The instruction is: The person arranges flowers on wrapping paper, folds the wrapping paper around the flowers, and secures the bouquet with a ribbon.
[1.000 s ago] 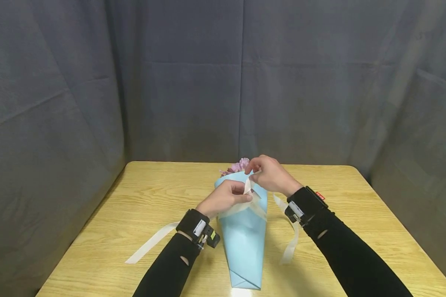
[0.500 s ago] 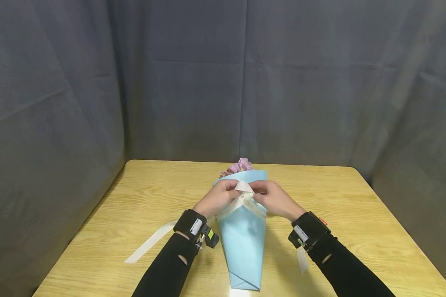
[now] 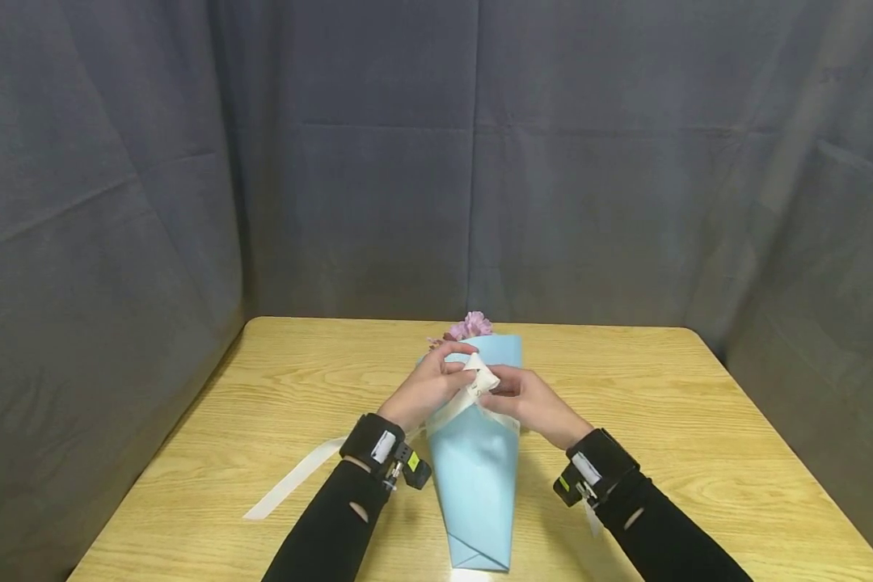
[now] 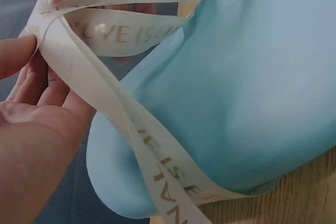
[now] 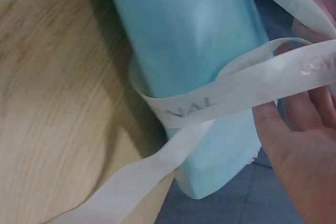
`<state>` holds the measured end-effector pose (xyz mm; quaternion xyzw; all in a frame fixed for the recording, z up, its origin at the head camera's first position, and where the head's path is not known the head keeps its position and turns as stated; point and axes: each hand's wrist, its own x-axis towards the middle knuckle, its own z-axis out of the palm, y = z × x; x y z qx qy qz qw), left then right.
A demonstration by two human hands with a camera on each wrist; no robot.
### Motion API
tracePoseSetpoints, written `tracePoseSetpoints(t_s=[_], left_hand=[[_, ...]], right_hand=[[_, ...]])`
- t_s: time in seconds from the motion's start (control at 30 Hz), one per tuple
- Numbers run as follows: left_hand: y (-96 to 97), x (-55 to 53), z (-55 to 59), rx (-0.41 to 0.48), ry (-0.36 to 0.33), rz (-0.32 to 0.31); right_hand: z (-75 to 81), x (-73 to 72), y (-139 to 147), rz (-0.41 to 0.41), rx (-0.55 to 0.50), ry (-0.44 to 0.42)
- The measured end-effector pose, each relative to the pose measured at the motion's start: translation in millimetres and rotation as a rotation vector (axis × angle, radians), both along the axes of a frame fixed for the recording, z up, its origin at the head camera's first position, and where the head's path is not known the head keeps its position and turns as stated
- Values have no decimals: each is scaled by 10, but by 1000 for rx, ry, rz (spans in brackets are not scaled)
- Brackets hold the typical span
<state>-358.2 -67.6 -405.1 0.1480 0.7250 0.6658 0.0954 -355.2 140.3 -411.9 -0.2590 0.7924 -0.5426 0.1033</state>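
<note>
"What was furthest left?"

"A loose tail of the cream ribbon point(image 3: 298, 477), lying on the worktop point(image 3: 320, 372) outside the left forearm."

"And the left hand point(image 3: 423, 391)?"

"It pinched the ribbon between thumb and fingers, where the strip rose in a small fold. Beneath and between the hands lay the blue paper wrap point(image 3: 473, 485), circled by the ribbon, its folded end nearer the person. Purple flowers point(image 3: 473, 325) showed just beyond the left fingertips."

"What did the right hand point(image 3: 541, 402) do?"

"It pinched ribbon too, just beside the left, its thumb nearer the person. Another tail was partly hidden by the right forearm."

"How was that best done?"

"In my judgement, the left pinch needed to be firm at the crossing while the right guided its strand, flat and gold lettering outward. Between the hands and the paper the strands stood clear, so gentle, even tension seemed wise: too little risked a sagging band, too much a creased wrap."
</note>
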Motion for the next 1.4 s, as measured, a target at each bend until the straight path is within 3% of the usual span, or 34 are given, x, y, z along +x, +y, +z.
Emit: tracePoseSetpoints(t_s=[0.17, 0.37, 0.53, 0.7, 1.0, 1.07, 1.17, 1.27, 1.4], left_hand=[[-5, 6, -9, 0, 20, 15], [-3, 0, -18, -54, 76, 90], [-7, 3, -31, -98, 113, 143], [-21, 10, -24, -96, 102, 150], [-49, 1, -3, -73, 88, 50], [-43, -3, -12, -66, 100, 39], [-23, -2, -26, -71, 102, 52], [-14, 2, -25, -81, 95, 71], [-30, 7, -19, -88, 93, 78]], right_hand=[[-91, 6, 3, 49, -20, -106], [-131, 33, 28, 38, -44, -130], [-105, 72, 1, 24, 63, 27], [-66, 122, -16, -40, 178, 185], [21, 176, -16, -99, 334, 385], [10, 189, -27, -140, 336, 417], [-29, 222, -31, -280, 325, 497], [-53, 265, -30, -350, 345, 507], [-81, 303, -77, -280, 490, 427]])
